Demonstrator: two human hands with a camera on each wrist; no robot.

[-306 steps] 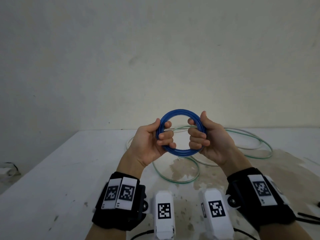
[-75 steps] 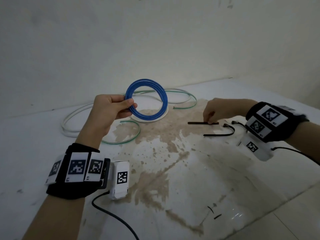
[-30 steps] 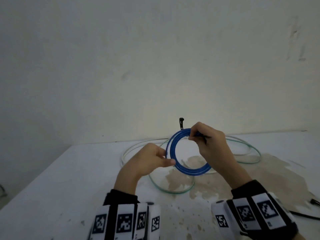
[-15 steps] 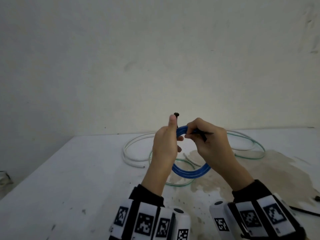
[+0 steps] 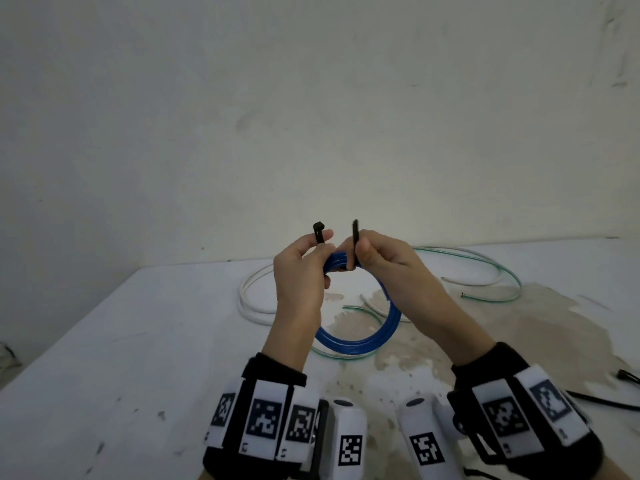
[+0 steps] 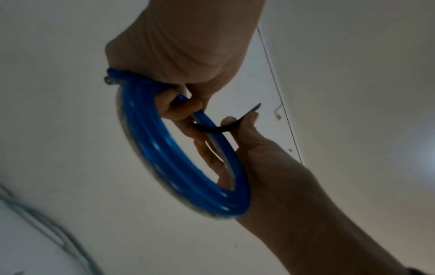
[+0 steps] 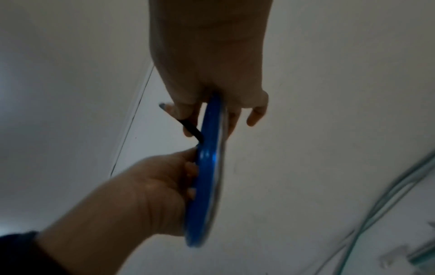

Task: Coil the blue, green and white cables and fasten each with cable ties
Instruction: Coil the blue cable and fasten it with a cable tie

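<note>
The blue cable (image 5: 358,337) is wound into a ring and held upright above the table between both hands. A black cable tie (image 5: 319,231) passes under the top of the ring, and both its ends stick up. My left hand (image 5: 322,244) pinches the tie's head end and also holds the ring; my right hand (image 5: 358,252) pinches the tail end (image 5: 355,233). In the left wrist view the tie (image 6: 219,128) curves under the blue ring (image 6: 183,167). In the right wrist view the tie (image 7: 191,130) meets the ring (image 7: 207,176) edge-on. The white cable (image 5: 249,299) and the green cable (image 5: 502,271) lie loose on the table behind.
The white table (image 5: 138,341) has a brown stained patch (image 5: 519,323) under and to the right of the hands. A black cable tie end (image 5: 627,376) and a thin black cord (image 5: 602,402) lie at the right edge. A plain wall stands close behind.
The right hand picked a black tie off the table and brought it to the ring. The left hand took the tie's head end, and both ends now stand upright.
</note>
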